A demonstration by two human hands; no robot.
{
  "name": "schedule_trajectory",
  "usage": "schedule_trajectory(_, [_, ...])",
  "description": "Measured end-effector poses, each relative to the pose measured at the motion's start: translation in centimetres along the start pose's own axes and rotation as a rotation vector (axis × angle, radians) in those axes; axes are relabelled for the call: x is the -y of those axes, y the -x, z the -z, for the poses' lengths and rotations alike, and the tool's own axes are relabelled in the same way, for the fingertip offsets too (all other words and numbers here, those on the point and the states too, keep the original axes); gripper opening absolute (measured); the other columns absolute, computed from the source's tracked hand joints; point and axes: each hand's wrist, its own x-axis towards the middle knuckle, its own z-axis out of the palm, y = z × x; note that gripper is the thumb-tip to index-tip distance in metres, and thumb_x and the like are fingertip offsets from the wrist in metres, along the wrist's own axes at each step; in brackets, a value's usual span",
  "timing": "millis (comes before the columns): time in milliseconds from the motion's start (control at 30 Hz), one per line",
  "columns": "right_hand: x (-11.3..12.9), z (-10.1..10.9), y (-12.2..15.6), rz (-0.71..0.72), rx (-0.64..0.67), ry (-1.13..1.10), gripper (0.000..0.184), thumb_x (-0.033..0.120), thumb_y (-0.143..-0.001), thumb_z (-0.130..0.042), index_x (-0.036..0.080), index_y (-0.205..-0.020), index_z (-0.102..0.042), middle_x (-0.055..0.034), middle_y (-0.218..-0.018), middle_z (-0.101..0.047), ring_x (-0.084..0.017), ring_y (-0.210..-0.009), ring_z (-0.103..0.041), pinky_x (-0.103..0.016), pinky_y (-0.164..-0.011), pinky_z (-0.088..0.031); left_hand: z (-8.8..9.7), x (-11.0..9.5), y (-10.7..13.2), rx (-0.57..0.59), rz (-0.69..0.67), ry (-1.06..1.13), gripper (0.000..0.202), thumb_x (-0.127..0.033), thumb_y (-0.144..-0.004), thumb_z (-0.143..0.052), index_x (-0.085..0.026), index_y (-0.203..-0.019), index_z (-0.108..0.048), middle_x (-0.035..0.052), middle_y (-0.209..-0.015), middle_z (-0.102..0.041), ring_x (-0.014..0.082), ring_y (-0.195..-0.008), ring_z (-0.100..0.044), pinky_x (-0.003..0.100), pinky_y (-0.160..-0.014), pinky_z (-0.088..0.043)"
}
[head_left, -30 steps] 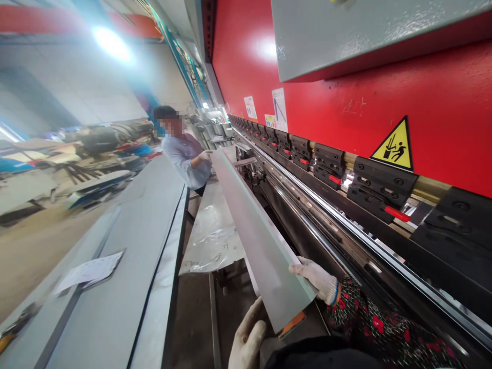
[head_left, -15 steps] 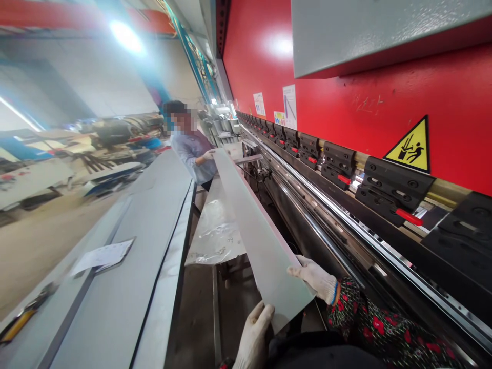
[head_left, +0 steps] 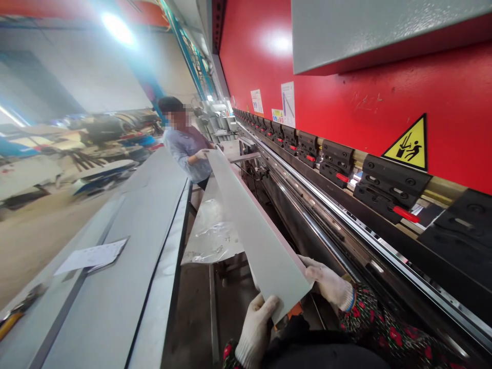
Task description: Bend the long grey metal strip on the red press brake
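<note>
A long, narrow grey metal sheet (head_left: 255, 225) stretches away from me, its near end between my two gloved hands. My left hand (head_left: 258, 324) grips the near left corner, thumb on top and fingers hidden underneath. On the right edge, close to the near right corner, my right hand (head_left: 328, 284) is closed with the thumb at the edge and fingers partly out of sight. At the far end a co-worker (head_left: 188, 138) in a light blue shirt holds the same sheet with gloved hands.
The red press brake (head_left: 346, 113) runs along my right, with black clamps (head_left: 390, 187) and a shiny lower rail. On the left, a table of stacked grey sheets (head_left: 126, 266) bears papers (head_left: 94, 255) and a yellow-handled tool (head_left: 13, 320). A film-covered sheet (head_left: 211, 225) lies below the held one.
My right hand has shifted slightly right and down, to the sheet's near right corner. The sheet's far end has moved slightly left with the co-worker; my left hand still grips its corner.
</note>
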Motion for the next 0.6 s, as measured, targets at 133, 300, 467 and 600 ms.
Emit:
schedule_trajectory(133, [0.4,0.6,2.3,0.019,0.082,0.134,0.091,0.057,-0.079,-0.078,0.021,-0.154,-0.041,-0.0137,-0.13,-0.064,-0.024,-0.105,-0.065,-0.042,-0.096,-0.051,-0.8,-0.5,-0.6,0.043,-0.02,-0.015,0.048,-0.049,-0.075,-0.081,-0.008,-0.094,-0.067,0.0084,-0.072,-0.067,0.0174,-0.055,-0.059,0.028,-0.054,-0.046])
schedule_trajectory(300, [-0.4,0.7,2.7,0.024,-0.096,0.264,0.079,0.047,-0.082,-0.078,0.023,-0.15,-0.047,-0.009,-0.132,-0.063,-0.024,-0.114,-0.061,-0.041,-0.106,-0.047,-2.5,-1.4,-0.9,0.049,-0.032,-0.069,0.046,-0.048,-0.072,-0.082,-0.008,-0.091,-0.068,0.0077,-0.07,-0.067,0.0164,-0.056,-0.059,0.027,-0.056,-0.048])
schedule_trajectory(467, [-1.2,1.5,2.6,-0.003,-0.387,0.528,0.052,0.052,-0.092,-0.062,0.019,-0.131,-0.064,-0.0086,-0.119,-0.069,-0.026,-0.107,-0.063,-0.038,-0.097,-0.051,-4.6,-2.0,-0.5,0.097,0.032,-0.095,0.054,-0.057,-0.067,-0.082,-0.009,-0.084,-0.064,0.0077,-0.058,-0.063,0.0157,-0.045,-0.054,0.025,-0.045,-0.04])
schedule_trajectory(600, [-1.0,1.9,2.8,0.013,-0.49,0.685,0.049,0.054,-0.093,-0.056,0.017,-0.123,-0.069,-0.0107,-0.121,-0.068,-0.028,-0.111,-0.061,-0.039,-0.102,-0.047,-5.2,-1.5,-0.5,0.096,0.054,-0.062,0.057,-0.059,-0.064,-0.084,-0.011,-0.083,-0.059,0.0065,-0.055,-0.061,0.0165,-0.043,-0.054,0.026,-0.044,-0.041])
